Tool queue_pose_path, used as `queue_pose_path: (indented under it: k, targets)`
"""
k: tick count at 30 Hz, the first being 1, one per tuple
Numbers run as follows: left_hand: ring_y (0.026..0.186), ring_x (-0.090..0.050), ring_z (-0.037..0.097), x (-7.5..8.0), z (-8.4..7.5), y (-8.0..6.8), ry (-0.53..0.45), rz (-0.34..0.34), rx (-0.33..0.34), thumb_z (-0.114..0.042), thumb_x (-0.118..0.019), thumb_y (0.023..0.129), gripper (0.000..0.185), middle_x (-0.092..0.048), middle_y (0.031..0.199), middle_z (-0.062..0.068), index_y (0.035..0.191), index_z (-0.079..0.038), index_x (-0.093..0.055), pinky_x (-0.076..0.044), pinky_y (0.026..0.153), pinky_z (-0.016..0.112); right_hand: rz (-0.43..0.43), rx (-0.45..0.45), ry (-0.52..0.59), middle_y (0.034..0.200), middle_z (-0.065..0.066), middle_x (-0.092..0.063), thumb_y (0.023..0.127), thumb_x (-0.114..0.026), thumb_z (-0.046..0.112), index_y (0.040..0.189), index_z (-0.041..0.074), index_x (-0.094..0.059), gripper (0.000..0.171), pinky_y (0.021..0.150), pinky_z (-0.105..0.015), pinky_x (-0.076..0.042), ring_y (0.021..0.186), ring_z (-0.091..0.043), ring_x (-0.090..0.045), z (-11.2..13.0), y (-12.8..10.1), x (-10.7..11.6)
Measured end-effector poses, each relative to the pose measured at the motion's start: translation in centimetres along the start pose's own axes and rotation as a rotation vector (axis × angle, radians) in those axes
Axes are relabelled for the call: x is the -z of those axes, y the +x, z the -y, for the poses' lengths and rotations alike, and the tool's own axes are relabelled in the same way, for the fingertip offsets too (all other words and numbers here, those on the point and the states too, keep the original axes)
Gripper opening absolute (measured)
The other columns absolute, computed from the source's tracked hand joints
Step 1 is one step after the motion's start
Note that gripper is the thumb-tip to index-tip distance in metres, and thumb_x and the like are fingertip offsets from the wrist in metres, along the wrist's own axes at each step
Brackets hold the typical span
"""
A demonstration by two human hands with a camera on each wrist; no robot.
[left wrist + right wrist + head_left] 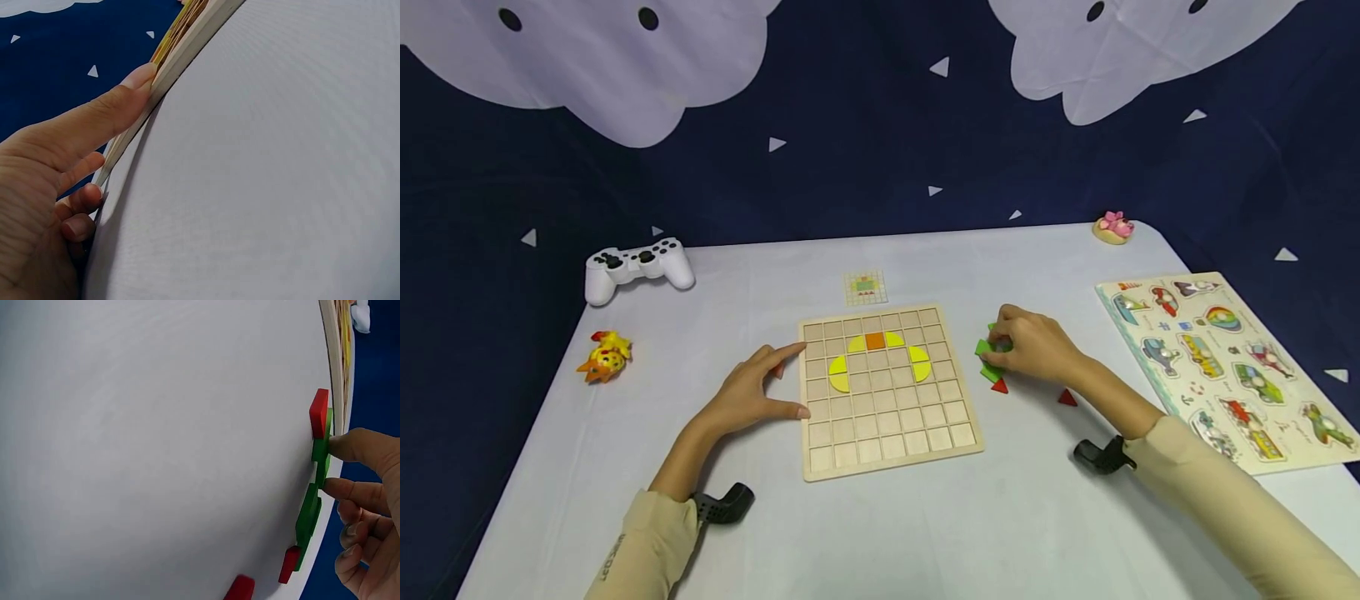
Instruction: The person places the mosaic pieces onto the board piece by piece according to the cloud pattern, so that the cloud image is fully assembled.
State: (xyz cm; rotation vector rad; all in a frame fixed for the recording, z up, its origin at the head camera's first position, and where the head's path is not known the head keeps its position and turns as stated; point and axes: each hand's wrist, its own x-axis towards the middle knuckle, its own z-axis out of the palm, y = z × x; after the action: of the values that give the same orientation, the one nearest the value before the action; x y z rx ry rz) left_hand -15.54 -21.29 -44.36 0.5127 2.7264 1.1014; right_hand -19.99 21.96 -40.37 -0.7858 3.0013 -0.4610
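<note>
1. The left hand (747, 398) lay flat on the white surface (895, 525) with its fingers relaxed and straight, the thumb tip pressed against the left edge of the wooden grid board (887, 387); it gripped nothing.
2. The right hand (1033, 346) rested just right of the board, its fingers curled over a small cluster of green pieces (988, 354), thumb and forefinger pinching one of them.
3. Two red triangles (1000, 386) lay on the surface beside that cluster, one touching the green pieces and the other near the wrist.
4. On the board, yellow curved pieces (838, 372) and an orange square (875, 340) sat in the upper rows of cells.
5. A small pattern card (866, 287) lay just behind the board.
6. A white game controller (636, 265) and a yellow toy (605, 356) sat at the left, a picture puzzle (1225, 367) at the right.
</note>
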Motion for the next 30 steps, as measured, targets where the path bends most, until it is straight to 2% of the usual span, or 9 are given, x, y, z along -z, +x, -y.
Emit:
queue_pose_path:
  k: [9, 14, 26, 30]
  targets:
    - [0.085, -0.040, 0.018, -0.1, -0.2, 0.0, -0.013, 0.004, 0.011, -0.040, -0.092, 0.066, 0.099, -0.042, 0.093, 0.003, 0.150, -0.016, -0.045, -0.032, 0.078, 0.036, -0.031, 0.073, -0.008, 0.084, 0.000, -0.054, 0.077, -0.084, 0.027, 0.088, 0.006, -0.077, 0.024, 0.060, -0.030, -0.043, 0.068, -0.011, -0.048, 0.4, 0.4, -0.3]
    - [0.084, -0.039, 0.018, -0.1, -0.2, 0.0, -0.005, 0.001, 0.006, -0.039, -0.092, 0.066, 0.098, -0.042, 0.092, 0.003, 0.150, -0.015, -0.045, -0.031, 0.076, 0.035, -0.052, 0.114, 0.029, 0.086, 0.000, -0.054, 0.078, -0.084, 0.025, 0.088, 0.007, -0.077, 0.022, 0.062, -0.030, -0.044, 0.070, -0.010, -0.047, 1.1, 0.9, -0.5]
    - [0.085, -0.039, 0.018, -0.1, -0.2, 0.0, -0.005, 0.006, 0.010, -0.040, -0.092, 0.066, 0.099, -0.042, 0.092, 0.003, 0.150, -0.016, -0.045, -0.031, 0.077, 0.036, -0.025, 0.196, 0.116, 0.090, -0.001, -0.059, 0.080, -0.082, 0.024, 0.090, 0.007, -0.077, 0.020, 0.065, -0.028, -0.047, 0.072, -0.015, -0.056, 4.4, 2.8, -0.9]
    - [0.085, -0.039, 0.018, 0.0, -0.1, 0.1, 0.002, 0.005, 0.011, -0.041, -0.092, 0.066, 0.099, -0.042, 0.092, 0.003, 0.150, -0.016, -0.045, -0.031, 0.077, 0.036, -0.009, 0.233, 0.107, 0.091, 0.000, -0.058, 0.080, -0.081, 0.026, 0.090, 0.008, -0.078, 0.021, 0.064, -0.027, -0.046, 0.071, -0.013, -0.052, 5.7, 3.7, -1.2]
